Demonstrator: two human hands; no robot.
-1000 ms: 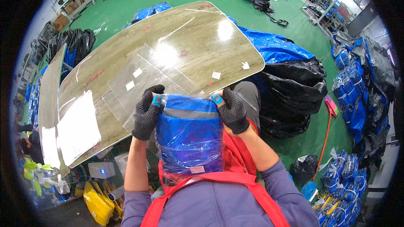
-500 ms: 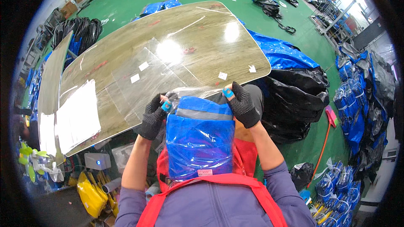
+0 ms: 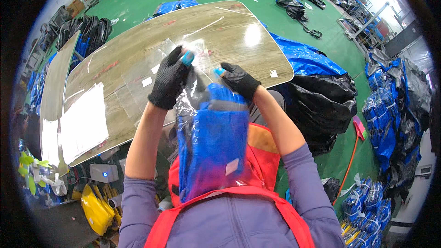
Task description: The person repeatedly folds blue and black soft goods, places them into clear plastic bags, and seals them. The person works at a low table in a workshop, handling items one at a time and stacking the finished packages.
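A clear plastic bag with a folded blue and grey sheet (image 3: 213, 131) inside hangs upright in front of my red apron (image 3: 262, 156). My left hand (image 3: 171, 76), in a black dotted fingerless glove, pinches the bag's upper left part, raised above the table's near edge. Closed at the bag's top right, my right hand (image 3: 236, 79) wears a matching glove with light blue wrapping at the fingertips. Between the two hands the clear film is bunched and blurred. A small pale label (image 3: 232, 166) shows near the bag's lower end.
A wood-patterned table (image 3: 124, 59) lies ahead, with clear plastic sheets and white paper bits on it. To the right stands a large black and blue bundle (image 3: 321, 105). A pink dustpan or broom head (image 3: 359, 127) with an orange handle leans beyond, near blue bundles (image 3: 367, 202).
Both hands have risen and moved closer together, drawing the bag's top edge upward and gathering it. The bag has tilted slightly, and its label has shifted up and right.
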